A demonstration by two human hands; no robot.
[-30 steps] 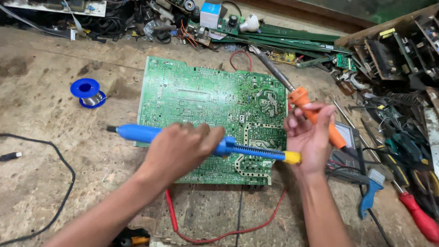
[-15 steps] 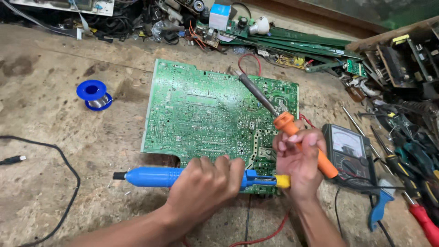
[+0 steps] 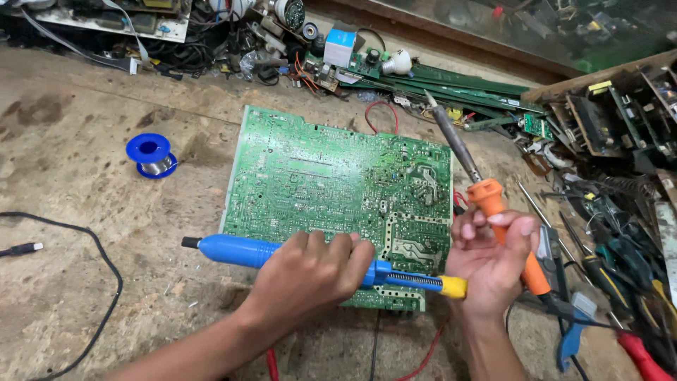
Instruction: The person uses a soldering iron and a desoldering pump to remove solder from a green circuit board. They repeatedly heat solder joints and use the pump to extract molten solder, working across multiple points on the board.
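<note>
The left hand point(image 3: 310, 279) is curled tight around a blue solder sucker point(image 3: 282, 255), gripping its barrel. The tool lies level across the near edge of the green circuit board point(image 3: 338, 183), its black tip pointing left and its yellow plunger end point(image 3: 453, 286) touching the right hand point(image 3: 490, 257). That hand wraps its fingers around the orange handle of a soldering iron point(image 3: 486, 204), tip slanted up and away above the board's far right corner; whether the palm presses the plunger is hard to tell. The board lies flat on a worn, stained bench point(image 3: 92, 303). A blue solder spool point(image 3: 150, 155) sits well to the left. Scrap boards and wires point(image 3: 437, 85) crowd the far edge, hand tools point(image 3: 613, 261) the right.
</note>
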